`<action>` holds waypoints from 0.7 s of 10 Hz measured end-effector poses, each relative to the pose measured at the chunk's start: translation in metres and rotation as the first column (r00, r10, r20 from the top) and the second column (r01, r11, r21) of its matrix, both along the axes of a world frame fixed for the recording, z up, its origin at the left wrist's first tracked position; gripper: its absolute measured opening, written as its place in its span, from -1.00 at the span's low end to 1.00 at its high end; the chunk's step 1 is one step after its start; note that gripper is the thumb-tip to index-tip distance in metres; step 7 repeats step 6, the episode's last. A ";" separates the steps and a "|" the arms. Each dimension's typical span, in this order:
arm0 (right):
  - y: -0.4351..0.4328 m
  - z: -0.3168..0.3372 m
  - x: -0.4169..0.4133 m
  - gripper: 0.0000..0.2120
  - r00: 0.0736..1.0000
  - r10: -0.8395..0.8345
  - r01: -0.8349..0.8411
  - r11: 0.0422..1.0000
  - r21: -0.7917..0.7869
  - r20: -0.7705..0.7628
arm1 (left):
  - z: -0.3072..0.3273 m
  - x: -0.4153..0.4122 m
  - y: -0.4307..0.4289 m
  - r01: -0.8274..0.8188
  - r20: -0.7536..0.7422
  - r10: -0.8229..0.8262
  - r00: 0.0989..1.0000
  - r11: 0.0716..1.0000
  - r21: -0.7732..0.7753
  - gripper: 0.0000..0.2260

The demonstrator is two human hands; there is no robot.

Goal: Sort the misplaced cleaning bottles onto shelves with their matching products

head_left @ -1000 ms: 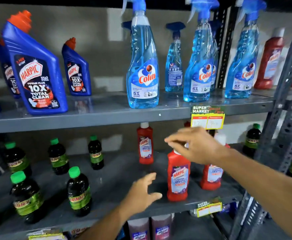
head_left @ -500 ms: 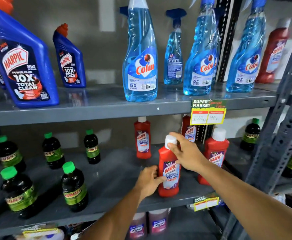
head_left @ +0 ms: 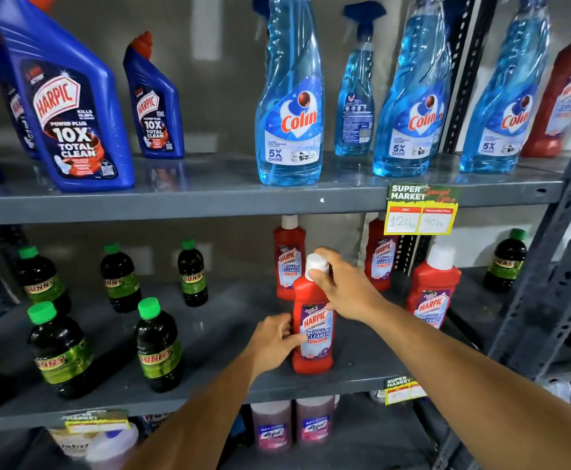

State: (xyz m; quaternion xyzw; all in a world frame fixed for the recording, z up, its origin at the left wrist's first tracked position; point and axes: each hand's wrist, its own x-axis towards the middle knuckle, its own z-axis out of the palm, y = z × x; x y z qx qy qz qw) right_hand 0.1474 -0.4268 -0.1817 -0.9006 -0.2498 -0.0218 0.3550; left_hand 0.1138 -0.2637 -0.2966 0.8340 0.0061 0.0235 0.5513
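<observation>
Red plastic, smooth and glossy: the bottle stands upright near the front edge of the middle shelf, among other red bottles of the same kind. It looks full, so fairly heavy for its size, stiff-walled, and likely slick on the label. The right hand is on the white cap, fingers pinching it from above; the left hand presses its fingers and thumb against the lower body from the left. The waist under the cap seems the surest hold. Dark green-capped bottles stand toward the left end; blue spray bottles fill the shelf above.
</observation>
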 end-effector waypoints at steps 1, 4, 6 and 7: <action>0.003 0.000 -0.003 -0.53 1.000 -0.004 0.004 1.000 -0.004 0.004 | 0.001 -0.001 0.002 0.006 -0.016 -0.006 1.000 1.000 -0.012 -0.72; 0.005 0.003 -0.017 -0.47 0.999 -0.036 0.035 0.998 -0.056 -0.008 | 0.012 -0.012 -0.002 -0.012 -0.079 0.008 0.997 0.999 -0.042 -0.69; -0.013 0.008 -0.039 -0.34 0.944 0.027 0.035 0.983 -0.180 0.328 | 0.034 -0.034 -0.004 -0.172 0.209 0.103 0.972 0.922 0.348 -0.59; -0.013 0.008 -0.039 -0.34 0.944 0.027 0.035 0.983 -0.180 0.328 | 0.034 -0.034 -0.004 -0.172 0.209 0.103 0.972 0.922 0.348 -0.59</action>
